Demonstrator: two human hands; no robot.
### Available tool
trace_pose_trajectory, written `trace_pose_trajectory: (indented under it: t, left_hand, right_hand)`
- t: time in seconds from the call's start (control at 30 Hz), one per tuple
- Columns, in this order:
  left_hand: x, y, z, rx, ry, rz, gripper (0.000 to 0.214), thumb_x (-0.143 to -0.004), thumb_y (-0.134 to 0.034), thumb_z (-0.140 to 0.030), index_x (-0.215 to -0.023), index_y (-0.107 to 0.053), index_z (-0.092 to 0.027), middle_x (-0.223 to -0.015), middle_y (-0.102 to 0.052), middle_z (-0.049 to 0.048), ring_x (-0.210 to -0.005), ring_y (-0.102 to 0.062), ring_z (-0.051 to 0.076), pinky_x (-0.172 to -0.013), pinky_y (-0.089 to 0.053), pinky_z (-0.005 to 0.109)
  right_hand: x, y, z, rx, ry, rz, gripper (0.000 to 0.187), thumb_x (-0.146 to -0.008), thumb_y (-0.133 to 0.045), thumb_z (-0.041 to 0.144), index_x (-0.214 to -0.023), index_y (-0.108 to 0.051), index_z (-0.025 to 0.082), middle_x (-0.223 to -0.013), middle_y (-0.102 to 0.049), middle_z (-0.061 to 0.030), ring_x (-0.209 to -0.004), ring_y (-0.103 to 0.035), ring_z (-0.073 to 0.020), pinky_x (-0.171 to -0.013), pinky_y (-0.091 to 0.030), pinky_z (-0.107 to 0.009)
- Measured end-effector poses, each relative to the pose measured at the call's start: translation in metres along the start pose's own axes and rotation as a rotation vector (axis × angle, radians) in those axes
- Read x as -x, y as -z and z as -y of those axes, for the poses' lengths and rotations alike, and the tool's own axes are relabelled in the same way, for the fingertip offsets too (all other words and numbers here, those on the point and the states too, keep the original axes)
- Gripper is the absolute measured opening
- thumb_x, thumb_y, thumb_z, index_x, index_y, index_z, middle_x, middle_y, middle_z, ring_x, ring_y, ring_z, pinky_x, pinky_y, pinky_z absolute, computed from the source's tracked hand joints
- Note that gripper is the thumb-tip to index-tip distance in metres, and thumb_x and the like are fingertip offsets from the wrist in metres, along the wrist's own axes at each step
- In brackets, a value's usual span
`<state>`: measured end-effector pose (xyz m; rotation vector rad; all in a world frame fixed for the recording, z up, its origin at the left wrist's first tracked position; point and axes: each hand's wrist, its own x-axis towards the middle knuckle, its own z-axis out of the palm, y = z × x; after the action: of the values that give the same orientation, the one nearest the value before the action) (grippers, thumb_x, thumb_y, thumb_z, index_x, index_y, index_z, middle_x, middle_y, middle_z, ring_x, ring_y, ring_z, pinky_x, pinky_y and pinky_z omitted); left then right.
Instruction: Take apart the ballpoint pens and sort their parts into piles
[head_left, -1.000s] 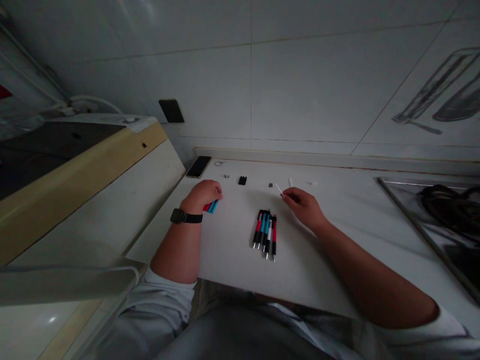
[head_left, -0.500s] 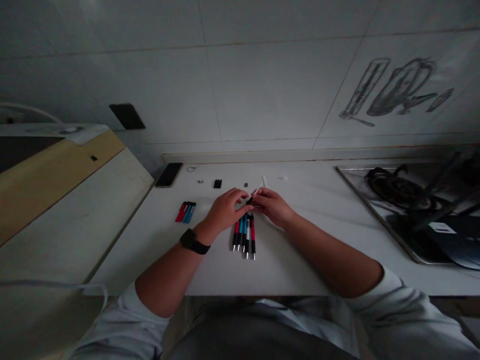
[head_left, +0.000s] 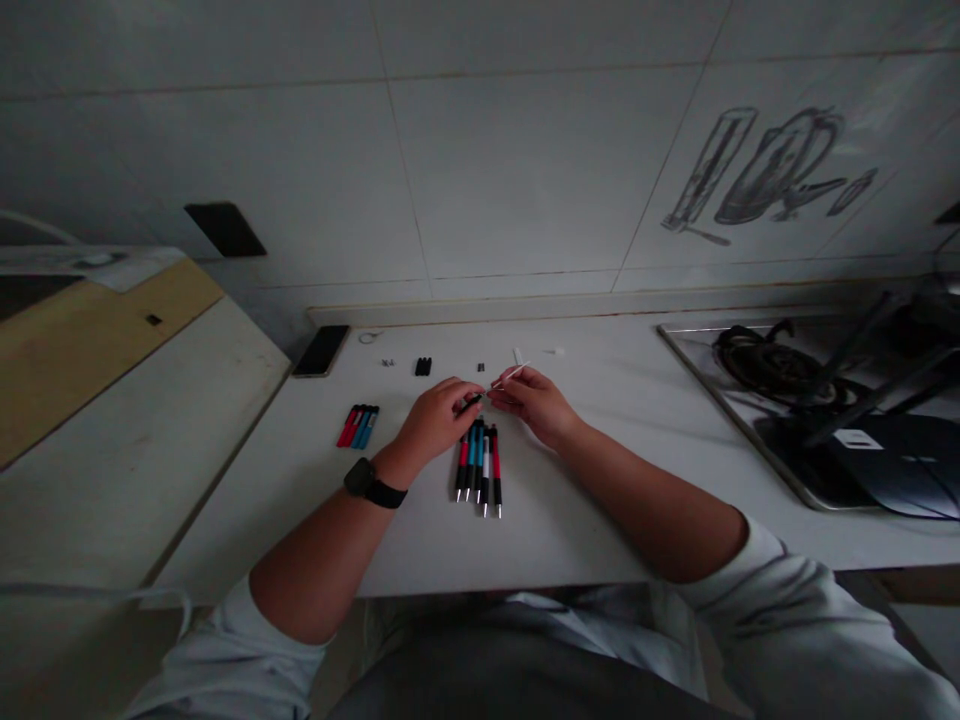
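Head view: counter [head_left: 555, 530], wall [head_left: 517, 170] at twelve, stove [head_left: 780, 365] at three; left hand [head_left: 436, 415] pinches black part [head_left: 471, 402], right hand [head_left: 538, 405] white stick [head_left: 514, 371].

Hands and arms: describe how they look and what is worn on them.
The left hand and right hand are bare, without gloves. A black watch with a squarish face and dark strap sits on the left wrist; none shows on the right. The light grey sleeves end near the elbows.

Beyond the watch [head_left: 361, 477], the left hand [head_left: 435, 418] pinches, fingers bent; right of the watch, the right hand [head_left: 536, 402] pinches too, both forearms [head_left: 645, 490] angled inward.
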<state>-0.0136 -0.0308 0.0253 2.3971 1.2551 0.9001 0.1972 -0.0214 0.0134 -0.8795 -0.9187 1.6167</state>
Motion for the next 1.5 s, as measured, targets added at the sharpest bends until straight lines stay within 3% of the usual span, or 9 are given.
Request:
trace_pose_trajectory:
  t: [0.27,0.47,0.57,0.67,0.77,0.9,1.27,1.4,1.5]
  left_hand:
    - [-0.002,0.004,-0.006,0.023,0.038,-0.022,0.005,-0.094,-0.062,-0.022,-0.093,-0.066,-0.020,-0.090,-0.068,0.0034,-0.082,-0.063,0.017,-0.078,-0.051,0.030]
    - [-0.002,0.005,-0.003,0.041,0.077,-0.056,0.003,-0.092,-0.062,-0.020,-0.092,-0.065,-0.020,-0.089,-0.069,0.0033,-0.081,-0.064,0.017,-0.077,-0.051,0.029]
    - [-0.001,0.004,0.002,0.036,0.073,-0.066,0.004,-0.094,-0.062,-0.022,-0.094,-0.065,-0.020,-0.090,-0.069,0.0037,-0.082,-0.064,0.016,-0.077,-0.051,0.029]
    - [-0.001,0.004,0.003,0.013,0.066,-0.059,0.004,-0.094,-0.062,-0.022,-0.094,-0.065,-0.020,-0.092,-0.069,0.0038,-0.082,-0.064,0.017,-0.077,-0.051,0.029]
    - [-0.001,0.004,0.003,0.004,0.059,-0.041,0.005,-0.093,-0.061,-0.020,-0.094,-0.066,-0.020,-0.092,-0.069,0.0039,-0.083,-0.065,0.017,-0.078,-0.051,0.029]
    - [-0.001,0.003,0.003,0.004,0.049,-0.023,0.005,-0.092,-0.061,-0.019,-0.094,-0.066,-0.020,-0.093,-0.069,0.0037,-0.083,-0.064,0.017,-0.077,-0.051,0.029]
    - [0.000,0.003,0.005,-0.022,0.050,-0.016,0.005,-0.092,-0.062,-0.019,-0.094,-0.066,-0.020,-0.091,-0.068,0.0027,-0.082,-0.063,0.016,-0.076,-0.050,0.029]
    - [0.000,0.004,0.002,-0.004,0.049,-0.016,0.005,-0.092,-0.062,-0.018,-0.094,-0.066,-0.020,-0.092,-0.068,0.0037,-0.084,-0.064,0.017,-0.077,-0.051,0.029]
    - [-0.001,0.004,-0.001,0.010,0.034,-0.064,0.003,-0.092,-0.062,-0.019,-0.093,-0.065,-0.020,-0.091,-0.068,0.0040,-0.083,-0.063,0.017,-0.077,-0.051,0.029]
  right_hand:
    - [0.005,-0.005,0.000,0.057,0.013,0.047,0.038,-0.069,-0.089,0.043,-0.090,-0.066,0.022,-0.098,-0.076,-0.0042,-0.093,-0.073,-0.0194,-0.095,-0.057,-0.040]
    - [-0.006,0.009,0.015,0.176,0.191,-0.043,0.032,-0.076,-0.080,0.047,-0.089,-0.062,0.024,-0.093,-0.072,-0.0018,-0.085,-0.068,-0.0167,-0.089,-0.057,-0.038]
    - [-0.019,0.033,0.028,0.409,0.324,-0.183,0.027,-0.082,-0.070,0.046,-0.097,-0.062,0.025,-0.086,-0.066,0.0002,-0.074,-0.062,-0.0149,-0.079,-0.055,-0.034]
    - [-0.030,0.057,0.037,0.832,0.400,-0.290,0.026,-0.087,-0.063,0.039,-0.107,-0.065,0.023,-0.082,-0.067,-0.0009,-0.074,-0.061,-0.0168,-0.077,-0.051,-0.033]
    - [-0.038,0.070,0.039,1.173,0.383,-0.349,0.033,-0.087,-0.064,0.031,-0.118,-0.065,0.021,-0.083,-0.071,-0.0020,-0.074,-0.063,-0.0178,-0.076,-0.047,-0.032]
    - [-0.049,0.073,0.031,1.361,0.291,-0.344,0.026,-0.089,-0.064,0.029,-0.114,-0.068,0.023,-0.091,-0.076,-0.0049,-0.078,-0.066,-0.0186,-0.075,-0.046,-0.030]
    - [-0.045,0.082,0.032,1.528,0.302,-0.261,0.025,-0.090,-0.060,0.023,-0.109,-0.076,0.021,-0.103,-0.078,-0.0090,-0.089,-0.068,-0.0211,-0.083,-0.049,-0.032]
    - [-0.033,0.067,0.036,1.477,0.386,-0.211,0.023,-0.091,-0.059,0.025,-0.106,-0.076,0.021,-0.102,-0.076,-0.0085,-0.085,-0.067,-0.0195,-0.085,-0.050,-0.033]
    - [-0.021,0.046,0.031,1.293,0.465,-0.053,0.021,-0.092,-0.062,0.032,-0.104,-0.075,0.022,-0.096,-0.075,-0.0066,-0.079,-0.065,-0.0177,-0.081,-0.051,-0.032]
